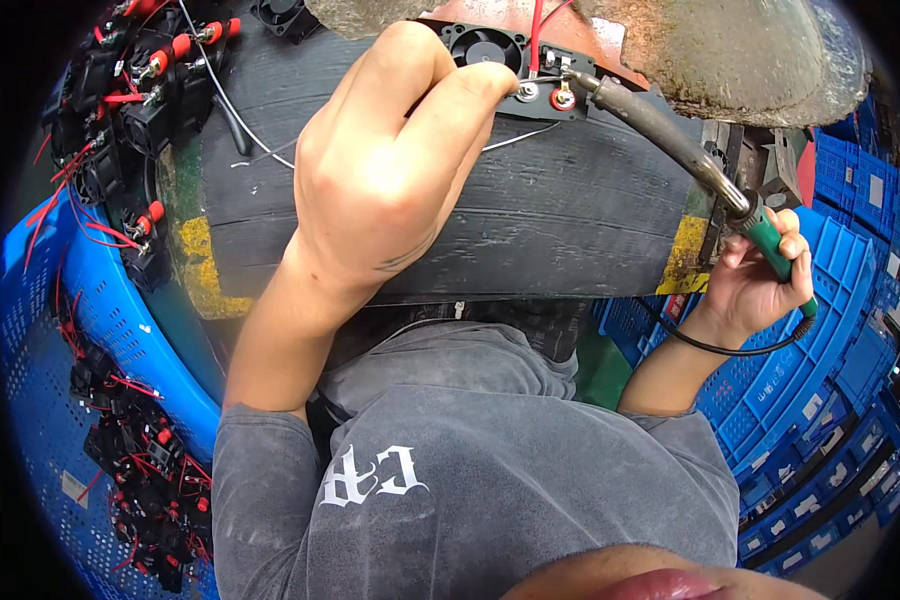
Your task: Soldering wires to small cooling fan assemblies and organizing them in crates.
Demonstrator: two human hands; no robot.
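Observation:
My right hand grips a soldering iron by its green handle, its black cord hanging below. The iron's tip rests at a metal terminal on a black fan unit at the table's far side. Red wires rise from that unit, and two round terminals sit near its right end, one with a red ring. My left hand is closed in a pinch over the unit's near edge, holding thin solder wire against the terminal by the tip. The palm and lower fingers are hidden. A loose silvery strand shows beside it.
Several fan units with red wires are heaped at the left, more in a blue perforated crate. Blue crates stand at the right. A rough, stone-like block borders the dark worktable at the far right.

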